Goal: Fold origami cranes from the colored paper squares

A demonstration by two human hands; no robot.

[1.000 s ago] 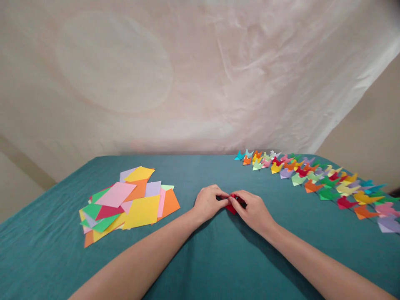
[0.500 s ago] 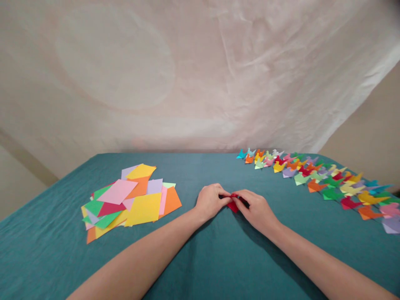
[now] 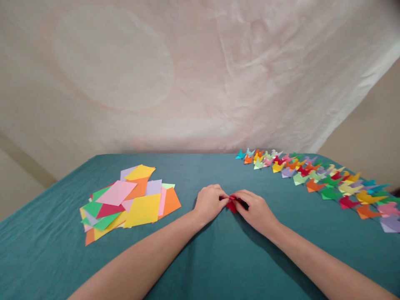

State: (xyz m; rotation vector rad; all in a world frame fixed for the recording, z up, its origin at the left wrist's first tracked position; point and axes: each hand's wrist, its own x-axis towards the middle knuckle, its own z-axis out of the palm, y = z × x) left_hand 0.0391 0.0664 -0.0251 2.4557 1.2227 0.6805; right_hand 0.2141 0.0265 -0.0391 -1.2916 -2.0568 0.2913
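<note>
1 head view, forward and down across the table (image 3: 218,250)

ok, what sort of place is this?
Probably a makeshift indoor craft workspace: loose coloured paper sheets on the left, folded paper birds lined up on the right, and a pale fabric backdrop behind.

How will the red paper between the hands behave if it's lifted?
The red paper should be very light, being so small. It looks folded, so it's probably stiffer than the flat sheets. Being paper, it might crumple under a hard squeeze where the left hand and right hand pinch it.
</note>
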